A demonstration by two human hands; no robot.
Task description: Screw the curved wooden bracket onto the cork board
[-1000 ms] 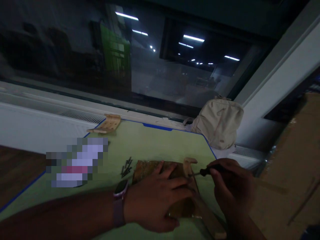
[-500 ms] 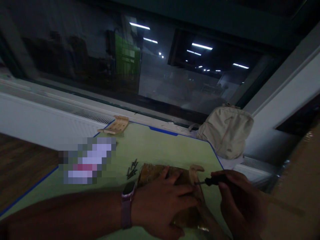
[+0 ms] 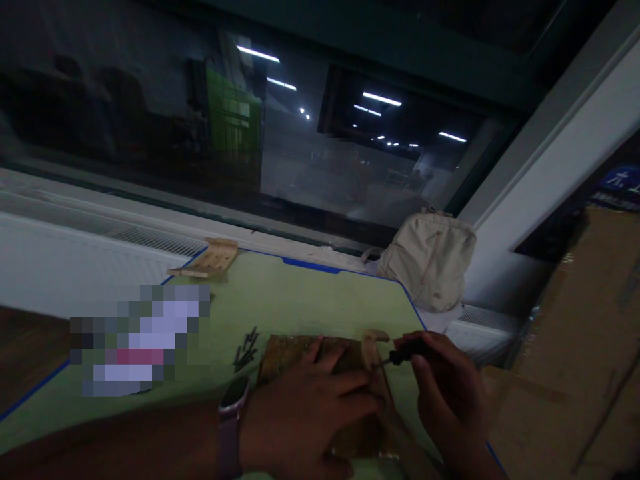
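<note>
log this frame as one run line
left hand: flat on brown panel | right hand: holds black-handled screwdriver, tip by curved wooden piece | nearby: loose screws, green cutting mat

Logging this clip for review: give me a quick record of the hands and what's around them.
left hand: rests on a brown slab, fingers by a curved wooden part
right hand: holds a black-handled screwdriver, tip at that part
nearby: small screws on a green mat
farther: beige backpack, flat wooden piece
</note>
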